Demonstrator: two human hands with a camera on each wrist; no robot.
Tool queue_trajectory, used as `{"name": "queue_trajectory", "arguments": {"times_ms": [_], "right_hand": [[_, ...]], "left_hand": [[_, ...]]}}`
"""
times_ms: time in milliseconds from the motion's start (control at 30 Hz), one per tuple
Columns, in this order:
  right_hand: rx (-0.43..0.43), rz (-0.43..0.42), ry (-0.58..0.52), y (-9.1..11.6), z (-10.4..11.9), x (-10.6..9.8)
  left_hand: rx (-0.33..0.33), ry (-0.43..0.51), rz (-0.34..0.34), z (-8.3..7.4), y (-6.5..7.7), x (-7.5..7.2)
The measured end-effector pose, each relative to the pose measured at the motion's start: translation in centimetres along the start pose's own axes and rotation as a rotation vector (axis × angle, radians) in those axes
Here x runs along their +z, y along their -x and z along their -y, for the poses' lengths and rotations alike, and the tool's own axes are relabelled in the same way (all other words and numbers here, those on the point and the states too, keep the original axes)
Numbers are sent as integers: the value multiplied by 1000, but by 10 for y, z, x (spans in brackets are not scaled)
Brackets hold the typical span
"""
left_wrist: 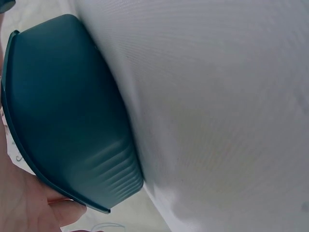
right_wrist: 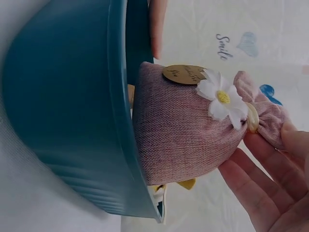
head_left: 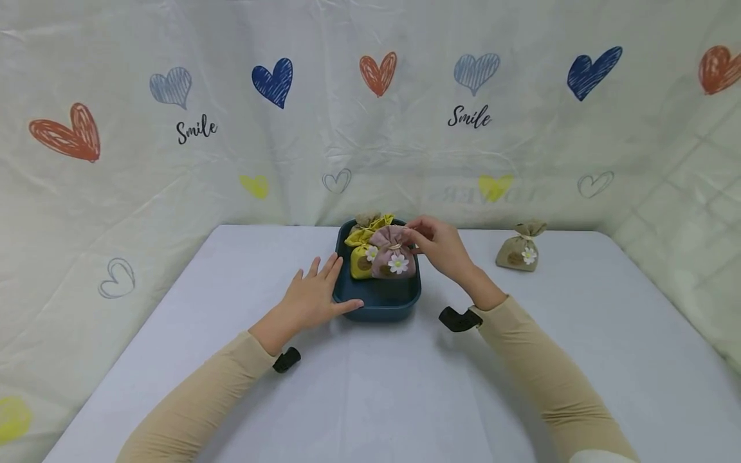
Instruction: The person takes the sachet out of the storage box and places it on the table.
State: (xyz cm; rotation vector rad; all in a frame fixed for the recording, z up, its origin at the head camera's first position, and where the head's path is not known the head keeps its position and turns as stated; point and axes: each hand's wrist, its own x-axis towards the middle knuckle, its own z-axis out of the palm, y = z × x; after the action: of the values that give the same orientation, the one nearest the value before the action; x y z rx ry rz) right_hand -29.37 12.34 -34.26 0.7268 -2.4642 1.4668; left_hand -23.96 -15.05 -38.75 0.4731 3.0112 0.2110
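Note:
In the head view, a dark teal plastic basin (head_left: pixel 379 296) stands toward the back of the table. My left hand (head_left: pixel 312 297) lies at its left rim with the fingers spread. Over the basin's right side, my right hand (head_left: pixel 442 249) pinches the gathered neck of a pink cloth sachet (head_left: pixel 382 262). In the right wrist view this sachet (right_wrist: pixel 188 125) bears a white flower and a brown oval tag, and its bottom overlaps the basin's rim. A yellow sachet (head_left: pixel 359 265) sits beside it in the basin, with a beige one (head_left: pixel 365 220) behind.
Another beige sachet (head_left: pixel 516 252) with a white flower stands on the table to the right of the basin. The table wears a white cloth (head_left: pixel 393 392). Behind it hangs a pale curtain (head_left: pixel 405 141) printed with hearts and lettering.

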Motion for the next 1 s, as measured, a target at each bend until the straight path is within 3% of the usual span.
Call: {"name": "queue_trajectory", "arguments": {"times_ms": [267,1000], "right_hand": [[-52,-39,-17,6,4,-3],[-63,-122,-3,20,10,-28]], "left_hand": [[-3,2,-9,2,-1,2],[3,-8,3,1,-2,1]]}}
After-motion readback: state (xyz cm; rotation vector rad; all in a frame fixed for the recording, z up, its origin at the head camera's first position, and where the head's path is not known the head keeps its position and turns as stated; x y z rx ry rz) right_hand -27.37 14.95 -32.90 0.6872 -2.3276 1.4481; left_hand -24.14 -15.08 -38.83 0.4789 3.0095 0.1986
